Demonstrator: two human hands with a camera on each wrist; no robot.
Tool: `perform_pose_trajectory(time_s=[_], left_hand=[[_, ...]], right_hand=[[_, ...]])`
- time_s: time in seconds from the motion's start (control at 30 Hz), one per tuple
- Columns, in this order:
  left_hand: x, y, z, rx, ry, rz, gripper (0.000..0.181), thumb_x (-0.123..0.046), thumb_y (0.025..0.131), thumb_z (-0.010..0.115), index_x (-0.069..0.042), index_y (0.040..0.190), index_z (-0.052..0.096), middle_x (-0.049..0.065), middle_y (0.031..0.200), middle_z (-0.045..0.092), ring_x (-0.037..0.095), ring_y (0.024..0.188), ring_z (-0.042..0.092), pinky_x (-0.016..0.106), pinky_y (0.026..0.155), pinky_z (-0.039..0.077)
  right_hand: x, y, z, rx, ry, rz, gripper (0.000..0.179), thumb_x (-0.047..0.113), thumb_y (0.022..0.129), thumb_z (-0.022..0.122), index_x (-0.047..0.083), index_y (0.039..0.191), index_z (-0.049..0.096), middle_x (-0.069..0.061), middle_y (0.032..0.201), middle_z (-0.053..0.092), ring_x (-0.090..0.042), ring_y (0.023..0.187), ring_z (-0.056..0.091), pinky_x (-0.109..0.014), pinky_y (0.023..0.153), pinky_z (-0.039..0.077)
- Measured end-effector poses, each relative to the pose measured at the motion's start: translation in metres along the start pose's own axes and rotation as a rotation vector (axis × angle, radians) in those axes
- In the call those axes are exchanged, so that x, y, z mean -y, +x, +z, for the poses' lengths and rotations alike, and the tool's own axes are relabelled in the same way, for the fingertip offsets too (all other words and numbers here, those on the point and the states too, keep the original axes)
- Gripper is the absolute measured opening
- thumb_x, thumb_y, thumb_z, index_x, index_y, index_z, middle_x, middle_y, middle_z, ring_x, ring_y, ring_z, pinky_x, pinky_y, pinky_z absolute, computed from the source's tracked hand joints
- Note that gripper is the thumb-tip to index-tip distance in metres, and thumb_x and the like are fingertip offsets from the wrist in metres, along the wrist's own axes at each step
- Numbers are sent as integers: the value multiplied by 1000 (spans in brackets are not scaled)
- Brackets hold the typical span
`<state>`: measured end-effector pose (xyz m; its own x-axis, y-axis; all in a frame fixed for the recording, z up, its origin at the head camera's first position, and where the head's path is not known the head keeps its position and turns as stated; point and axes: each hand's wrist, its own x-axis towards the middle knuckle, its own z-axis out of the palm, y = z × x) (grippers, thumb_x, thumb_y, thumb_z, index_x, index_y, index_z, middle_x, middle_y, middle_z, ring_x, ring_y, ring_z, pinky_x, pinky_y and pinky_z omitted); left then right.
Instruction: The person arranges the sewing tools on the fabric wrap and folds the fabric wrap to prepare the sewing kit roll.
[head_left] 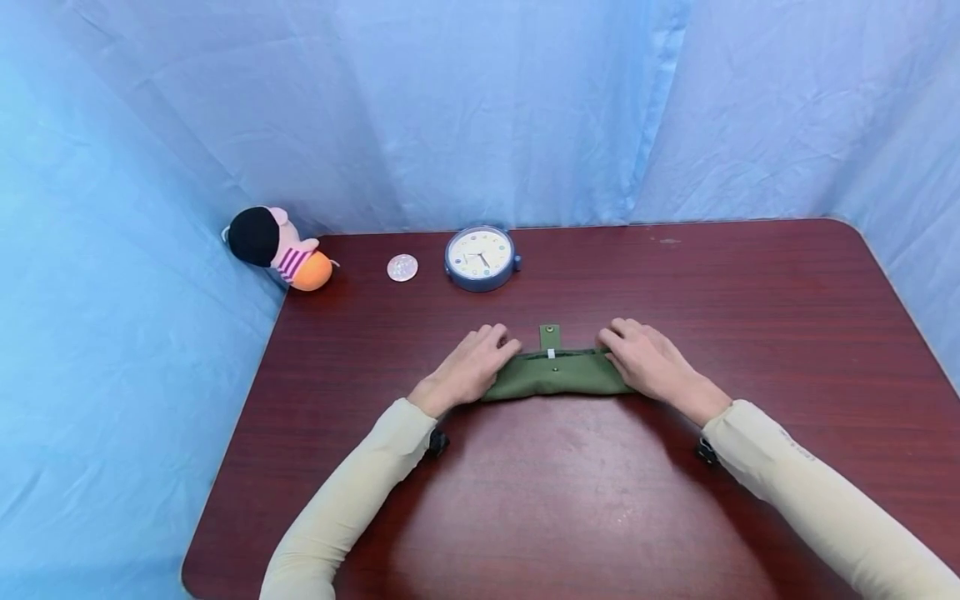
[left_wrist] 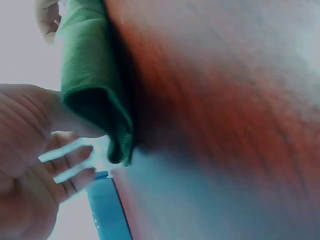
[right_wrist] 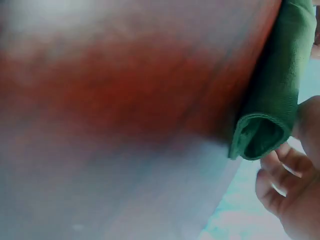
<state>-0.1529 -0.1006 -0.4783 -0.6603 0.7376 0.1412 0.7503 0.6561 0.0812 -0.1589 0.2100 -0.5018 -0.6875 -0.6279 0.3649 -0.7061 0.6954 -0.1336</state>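
Note:
A dark green fabric roll-up pouch [head_left: 556,375] lies lengthwise on the table, with a snap strap [head_left: 550,337] standing out from its far side and a small stud on its body. My left hand [head_left: 474,363] grips its left end. In the left wrist view, the left thumb [left_wrist: 75,117] lies against the rolled fabric [left_wrist: 87,55], while other fingers spread below. At the right end, my right hand [head_left: 643,358] holds the pouch with bent fingers. The right wrist view shows the open end of the roll [right_wrist: 261,136] beside the right hand [right_wrist: 295,185]; some fingertips are hidden.
Toward the back of the dark red table [head_left: 750,333] stands a round blue clock [head_left: 481,258]. Left of it lies a small pale disc [head_left: 402,267]. A plush toy [head_left: 281,250] sits at the back left corner. Blue curtains [head_left: 480,108] hang around the table.

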Motion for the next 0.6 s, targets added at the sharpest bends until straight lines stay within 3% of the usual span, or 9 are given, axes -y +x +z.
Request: perform_pose_trajectory(time_s=[0.07,0.13,0.23,0.33,0.43,0.6], left_hand=[[1,-1,2,-15,-41,88,26,5,90,59,-8,113,62,9,103,59,26,88,58,38,75,51],[3,-2,3,10,-122,129,27,6,93,56,-8,115,64,8,104,61,24,92,59,36,82,51],[5,-5,1,70,-256,111,28,5,97,52,-7,118,66,8,110,65,22,101,61,34,93,51],[2,-7,-5,134,-304,41,28,-4,101,51,-7,125,65,10,118,66,23,109,62,36,99,50],[-6,-8,-12,199,-251,-13,36,-21,103,54,-7,136,58,13,128,63,27,116,61,39,103,49],[-30,-10,-20,262,-69,-49,62,-45,101,55,-11,151,43,13,145,53,29,127,57,42,106,48]], right_hand=[[2,2,-2,43,4,5,10,-1,87,65,9,89,64,-6,84,60,-27,75,61,-40,63,52],[4,2,-5,98,5,29,11,0,90,62,10,89,66,-4,83,62,-26,76,63,-41,64,54],[9,3,-11,174,3,79,6,12,95,63,11,93,68,-5,84,63,-26,77,64,-42,66,55],[16,3,-18,228,-17,107,23,31,97,64,9,101,68,-8,88,65,-27,79,65,-45,69,55],[24,3,-23,269,-59,119,40,43,95,64,7,110,68,-13,98,68,-32,87,67,-49,73,56],[34,5,-26,331,-106,151,46,48,95,62,9,118,67,-16,107,67,-36,97,65,-53,77,54]])
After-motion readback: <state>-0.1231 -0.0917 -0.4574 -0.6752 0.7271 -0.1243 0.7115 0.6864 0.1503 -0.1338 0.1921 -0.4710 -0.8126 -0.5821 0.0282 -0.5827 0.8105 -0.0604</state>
